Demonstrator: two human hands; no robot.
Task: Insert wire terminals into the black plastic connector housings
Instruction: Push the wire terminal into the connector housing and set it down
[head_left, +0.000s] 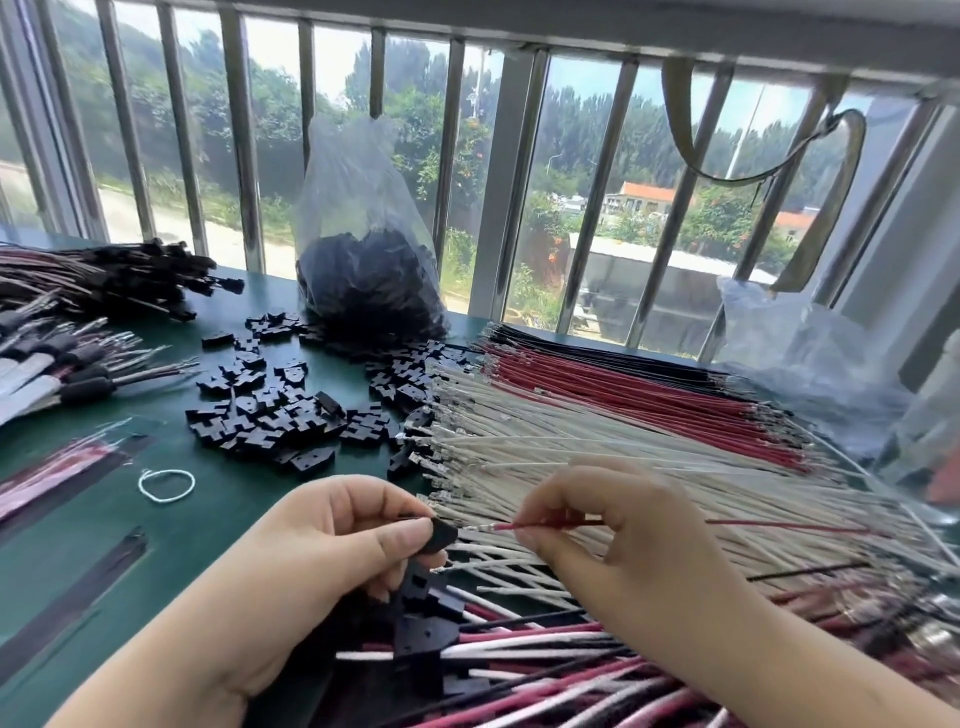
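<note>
Red, white and black finished wire leads (545, 670) lay nearest, across the dark green tabletop (171, 525). Just above them the left hand (332, 540) pinched a small black plastic connector housing (442, 535) between thumb and fingers. Beside that housing the right hand (613, 525) pinched a thin red wire (540, 525), its metal terminal just short of the housing. Beyond the housing lay loose black housings (275, 410), a clear plastic bag of housings (369, 280), and a window with grey metal bars (244, 140).

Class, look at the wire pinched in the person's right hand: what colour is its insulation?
Red. The wire in the right hand shows best in the head view.
</note>
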